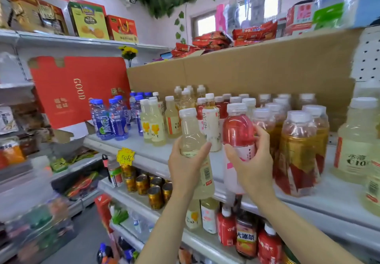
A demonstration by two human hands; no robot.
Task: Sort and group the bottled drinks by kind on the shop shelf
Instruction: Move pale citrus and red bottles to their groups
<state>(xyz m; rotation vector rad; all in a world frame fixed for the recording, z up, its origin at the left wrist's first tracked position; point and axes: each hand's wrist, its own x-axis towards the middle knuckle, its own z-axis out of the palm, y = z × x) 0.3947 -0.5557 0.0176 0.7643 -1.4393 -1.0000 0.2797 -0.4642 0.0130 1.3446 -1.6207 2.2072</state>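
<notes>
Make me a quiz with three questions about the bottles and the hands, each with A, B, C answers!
1. Where do the blue bottles stand on the shelf?
A. at its left end
B. at its right end
C. lying on top of the cans

2. What colour is the drink in the bottle held by the right hand?
A. green
B. pink
C. black

3. What is the left hand doing?
A. hanging empty
B. pressing a can
C. gripping a pale bottle

Answers:
1 A, the blue bottles are the leftmost group.
2 B, the pink bottle shows pink liquid above its label.
3 C, fingers and thumb wrap round the pale bottle.
</notes>
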